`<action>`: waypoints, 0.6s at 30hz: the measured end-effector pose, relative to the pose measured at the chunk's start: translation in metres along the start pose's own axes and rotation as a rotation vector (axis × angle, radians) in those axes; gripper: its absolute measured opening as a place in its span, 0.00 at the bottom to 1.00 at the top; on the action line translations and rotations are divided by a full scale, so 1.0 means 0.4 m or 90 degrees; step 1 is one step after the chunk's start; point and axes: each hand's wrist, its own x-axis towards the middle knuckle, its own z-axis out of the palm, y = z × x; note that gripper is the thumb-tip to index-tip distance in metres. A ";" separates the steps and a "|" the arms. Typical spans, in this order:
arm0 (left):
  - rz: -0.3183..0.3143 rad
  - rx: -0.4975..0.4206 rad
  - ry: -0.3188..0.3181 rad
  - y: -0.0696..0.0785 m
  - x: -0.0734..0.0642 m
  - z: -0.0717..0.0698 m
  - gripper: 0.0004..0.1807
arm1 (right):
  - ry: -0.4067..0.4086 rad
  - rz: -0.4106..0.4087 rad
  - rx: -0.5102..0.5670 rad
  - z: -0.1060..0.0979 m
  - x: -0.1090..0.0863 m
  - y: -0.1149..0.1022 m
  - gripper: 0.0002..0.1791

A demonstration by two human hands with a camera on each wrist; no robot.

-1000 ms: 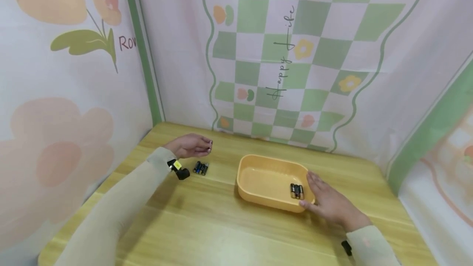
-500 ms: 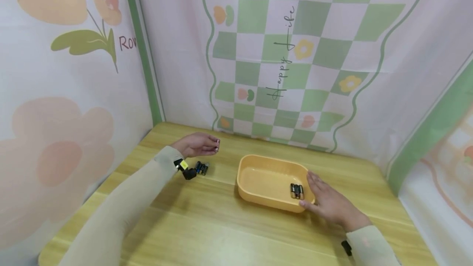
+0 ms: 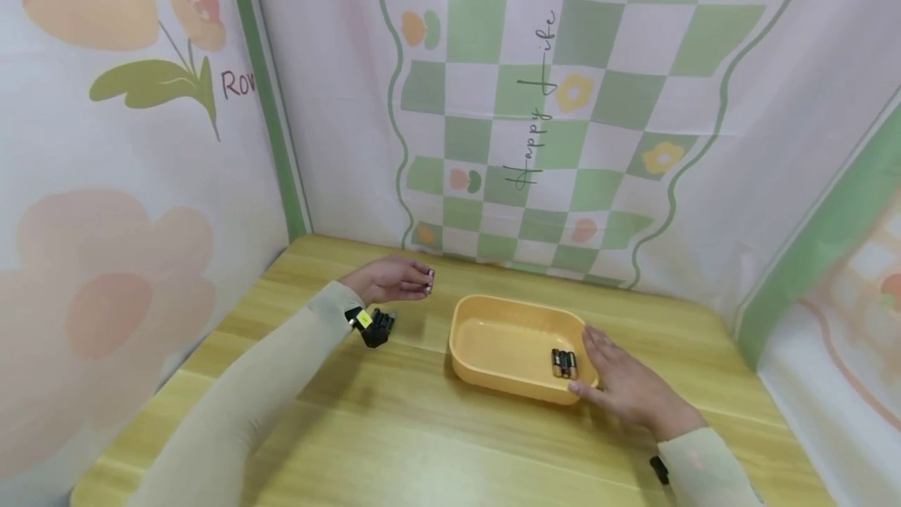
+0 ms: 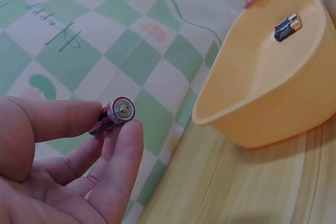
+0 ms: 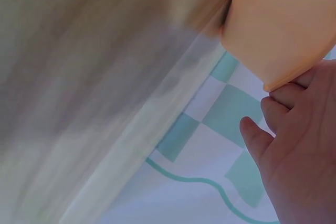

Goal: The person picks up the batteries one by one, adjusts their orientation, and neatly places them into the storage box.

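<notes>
My left hand (image 3: pixel 396 278) pinches a small red-and-silver battery (image 4: pixel 122 109) between thumb and fingertips, above the table and left of the tray. One end of the battery faces the left wrist camera. A yellow plastic tray (image 3: pixel 486 386) stands on the table, with three black-and-copper batteries (image 3: pixel 565 364) lying side by side near its right end. Against that end rests my right hand (image 3: pixel 629 390), fingers fairly straight along the rim and thumb at the near corner. More dark batteries (image 3: pixel 383 320) lie on the table below my left wrist, partly hidden by its camera.
The wooden table (image 3: pixel 394 429) reaches back to a hanging cloth (image 3: pixel 486 139) with green checks and flowers. Another flowered cloth (image 3: pixel 141 147) hangs at the left, and cloth also borders the right side.
My left hand has moved right, toward the tray, with the battery in its fingertips. Its wrist camera now covers part of the batteries on the table. The right hand stays at the tray.
</notes>
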 end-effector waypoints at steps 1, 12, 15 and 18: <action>-0.001 -0.002 -0.003 -0.002 0.004 0.004 0.10 | 0.002 -0.003 -0.003 0.001 -0.001 0.001 0.50; 0.002 0.005 -0.023 -0.015 0.042 0.060 0.11 | -0.002 -0.008 -0.011 -0.009 0.006 0.002 0.50; 0.007 0.012 -0.036 -0.020 0.050 0.078 0.11 | -0.006 -0.007 -0.014 -0.007 0.005 0.002 0.50; 0.003 0.011 -0.055 -0.027 0.061 0.094 0.10 | -0.009 -0.005 -0.017 -0.005 0.001 0.004 0.50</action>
